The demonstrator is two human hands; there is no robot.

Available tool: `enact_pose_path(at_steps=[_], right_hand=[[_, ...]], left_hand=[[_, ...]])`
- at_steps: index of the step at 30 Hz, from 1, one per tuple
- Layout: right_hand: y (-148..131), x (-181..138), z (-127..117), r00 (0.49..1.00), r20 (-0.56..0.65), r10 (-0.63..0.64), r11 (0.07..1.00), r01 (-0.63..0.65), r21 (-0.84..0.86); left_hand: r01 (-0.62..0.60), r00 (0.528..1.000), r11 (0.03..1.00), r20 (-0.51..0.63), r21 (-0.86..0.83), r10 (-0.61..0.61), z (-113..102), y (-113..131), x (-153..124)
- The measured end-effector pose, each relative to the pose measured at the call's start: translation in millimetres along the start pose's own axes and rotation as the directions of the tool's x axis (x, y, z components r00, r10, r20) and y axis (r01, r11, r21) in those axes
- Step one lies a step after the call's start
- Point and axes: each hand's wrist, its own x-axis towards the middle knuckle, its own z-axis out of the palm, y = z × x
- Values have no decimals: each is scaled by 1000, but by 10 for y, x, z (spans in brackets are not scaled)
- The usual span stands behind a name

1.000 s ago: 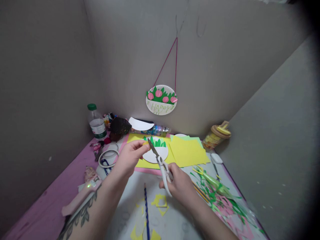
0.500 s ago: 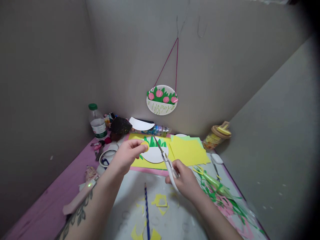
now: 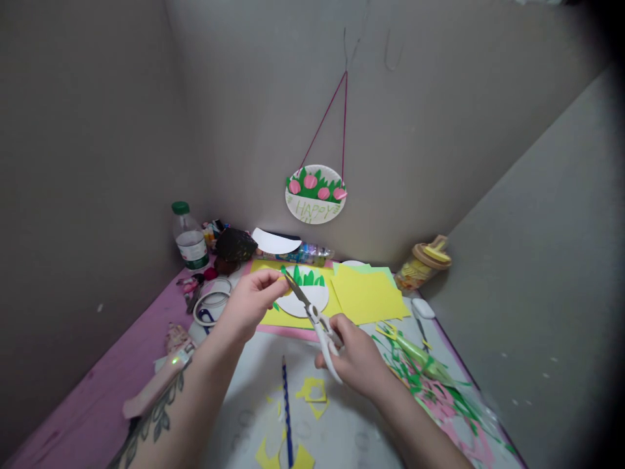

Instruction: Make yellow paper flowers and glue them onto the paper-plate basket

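Observation:
My left hand [image 3: 256, 301] pinches a small yellow paper piece [image 3: 287, 284], mostly covered by the fingers. My right hand [image 3: 354, 355] grips white-handled scissors [image 3: 315, 314], whose blade tips reach the yellow piece. Whether the blades are parted on it I cannot tell. Behind both hands lies a white paper plate [image 3: 303, 303] with green paper leaves [image 3: 306, 279] along its upper part. It rests on yellow sheets [image 3: 371, 296]. Below the hands, a dark blue pencil [image 3: 287, 410] lies among yellow paper scraps [image 3: 313, 391].
A finished plate decoration [image 3: 316, 195] hangs on the wall. A bottle [image 3: 190, 238], tape rolls [image 3: 212, 306] and a glue gun [image 3: 159, 384] stand or lie left. At right are a lidded cup [image 3: 422, 264], a green tube [image 3: 420, 358] and green and pink scraps [image 3: 442, 397].
The scissors have moved left and their tips now meet the yellow paper piece. My left hand has turned the piece more edge-on and still pinches it.

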Motion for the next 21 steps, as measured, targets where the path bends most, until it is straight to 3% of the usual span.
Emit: enact_pose_path(at_steps=[21], right_hand=[[8, 14, 39, 1000, -10, 10, 999, -11, -50]], left_hand=[[-15, 1000, 1000, 9, -20, 15, 37, 1, -10]])
